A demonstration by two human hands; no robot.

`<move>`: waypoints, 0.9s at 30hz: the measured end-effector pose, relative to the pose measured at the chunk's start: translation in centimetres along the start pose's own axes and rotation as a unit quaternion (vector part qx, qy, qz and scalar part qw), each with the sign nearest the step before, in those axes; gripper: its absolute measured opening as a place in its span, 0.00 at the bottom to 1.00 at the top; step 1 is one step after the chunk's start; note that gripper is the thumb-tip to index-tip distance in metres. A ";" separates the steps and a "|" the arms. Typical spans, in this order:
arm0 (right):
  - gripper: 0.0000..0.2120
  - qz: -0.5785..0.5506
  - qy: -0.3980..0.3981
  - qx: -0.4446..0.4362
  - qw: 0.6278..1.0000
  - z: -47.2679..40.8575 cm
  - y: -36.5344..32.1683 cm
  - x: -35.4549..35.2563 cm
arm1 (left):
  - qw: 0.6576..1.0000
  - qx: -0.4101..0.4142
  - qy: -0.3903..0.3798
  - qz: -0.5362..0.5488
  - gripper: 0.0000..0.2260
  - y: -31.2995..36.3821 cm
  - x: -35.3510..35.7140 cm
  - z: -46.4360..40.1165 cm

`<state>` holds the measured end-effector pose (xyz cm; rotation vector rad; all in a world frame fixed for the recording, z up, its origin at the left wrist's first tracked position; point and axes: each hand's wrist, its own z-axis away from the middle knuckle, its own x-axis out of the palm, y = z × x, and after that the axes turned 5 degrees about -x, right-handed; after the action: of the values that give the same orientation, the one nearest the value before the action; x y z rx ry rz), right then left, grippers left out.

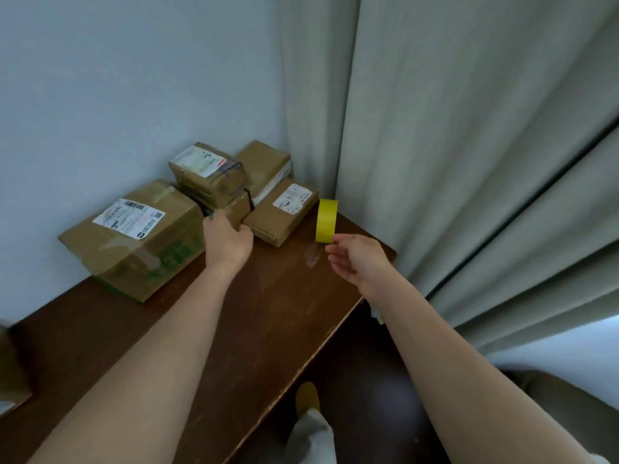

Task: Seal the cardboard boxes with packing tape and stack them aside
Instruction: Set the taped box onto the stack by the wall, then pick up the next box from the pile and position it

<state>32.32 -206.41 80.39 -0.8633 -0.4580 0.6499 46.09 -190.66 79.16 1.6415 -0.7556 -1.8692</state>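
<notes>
1. Where the brown bench [274, 316] meets the wall corner, five cardboard boxes sit bunched together, most of them already taped.
2. The largest box [134, 242], bearing a white shipping label and green print on its side, lies at the left of the group, against the wall.
3. Just right of it, a small labelled box [207, 170] rests on top of a middle box [236, 207], forming a short stack.
4. Behind that stack, a plain box [264, 164] stands in the corner beside the curtain [452, 145].
5. A flat box [281, 212] with a small white label lies at the right of the group, close to the bench's far end.
6. The left hand [227, 241] reaches to the middle box, fingers curled round its near corner; the fingertips are hidden behind the hand.
7. The right hand [358, 259] holds a roll of yellow tape [326, 221] upright above the bench's far right end, pinching its lower edge between thumb and fingertips, with the other fingers loosely spread.
8. The roll stands apart from the boxes, just right of the flat one.
9. A further cardboard box [11, 370] shows partly at the left edge of the view.
10. Below the bench edge, a yellow slipper [306, 398] and a pale trouser leg [313, 437] are visible over the dark floor.
</notes>
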 end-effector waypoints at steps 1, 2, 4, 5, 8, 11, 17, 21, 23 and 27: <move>0.13 0.006 -0.009 0.003 1.000 -0.8 -0.5 0.5 | 0.999 -0.025 0.023 0.010 0.20 0.0 -0.1 -1.5; 0.12 0.015 -0.021 0.006 1.000 -1.6 -1.0 1.3 | 0.998 -0.049 0.046 0.013 0.21 -0.3 -0.3 -3.1; 0.12 0.034 -0.054 0.013 0.998 -3.3 -2.3 3.2 | 0.994 -0.076 0.079 -0.020 0.24 -1.7 -1.1 -6.7; 0.12 0.042 -0.070 0.014 0.997 -4.2 -3.0 4.3 | 0.991 -0.085 0.096 -0.042 0.25 -2.6 -1.6 -8.4; 0.12 0.082 -0.110 0.027 0.990 -6.8 -4.4 7.6 | 0.971 -0.176 0.149 -0.069 0.31 -5.2 -3.3 -11.7; 0.10 0.143 -0.160 0.030 0.976 -9.1 -5.3 10.7 | 0.935 -0.279 0.212 -0.051 0.34 -7.5 -5.5 -13.9; 0.15 0.256 -0.313 0.027 0.914 -11.7 -4.2 17.7 | 0.863 -0.429 0.262 0.047 0.39 -14.0 -8.7 -16.8; 0.25 0.296 -0.384 -0.001 0.875 -12.1 -2.9 21.7 | 0.865 -0.426 0.215 0.156 0.37 -15.1 -9.7 -15.9; 0.29 0.302 -0.401 -0.011 0.865 -12.2 -2.4 22.9 | 0.866 -0.412 0.229 0.167 0.37 -14.5 -9.8 -14.3; 0.31 0.313 -0.439 -0.002 0.842 -12.1 -1.7 23.1 | 0.871 -0.383 0.257 0.170 0.35 -13.5 -8.5 -9.2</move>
<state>56.86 -197.98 77.31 -0.6690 -1.0126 1.6783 55.82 -175.72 74.45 1.2640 -0.0300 -1.1526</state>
